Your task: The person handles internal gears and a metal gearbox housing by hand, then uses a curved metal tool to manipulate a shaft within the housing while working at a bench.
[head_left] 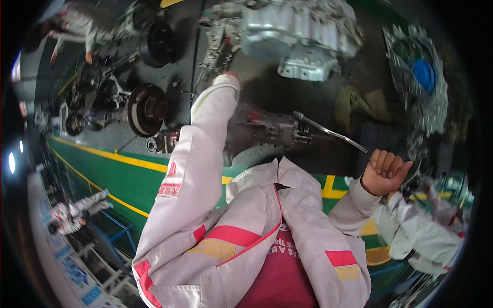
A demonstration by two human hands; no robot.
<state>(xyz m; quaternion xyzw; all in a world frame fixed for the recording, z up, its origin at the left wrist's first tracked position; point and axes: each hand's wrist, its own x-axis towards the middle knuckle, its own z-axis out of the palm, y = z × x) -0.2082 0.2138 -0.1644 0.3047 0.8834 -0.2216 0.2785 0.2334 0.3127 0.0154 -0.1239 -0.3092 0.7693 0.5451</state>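
Note:
My left arm reaches far forward, its pale sleeve covering nearly all of my left hand (pixel 230 74); its fingers are hidden. Just ahead of it, beside the large silver casting, is a long metal bracket-like part (pixel 218 51). My right hand (pixel 386 172) is curled into a fist at the right, thumb sticking out, with nothing visible in it. Close by the fist ends a shiny metal rod (pixel 333 133) with a bent head; whether they touch I cannot tell. The rod's other end meets a dark gearbox-like assembly (pixel 264 131), partly behind my left sleeve.
A big silver ribbed casting (pixel 295 25) lies at the back. Brown gloves or rags (pixel 362 102) lie to the right, near another casting (pixel 418 77) with a blue round part. Hub and axle assemblies (pixel 148 110) stand left. Other people (pixel 421 233) are at the right and left.

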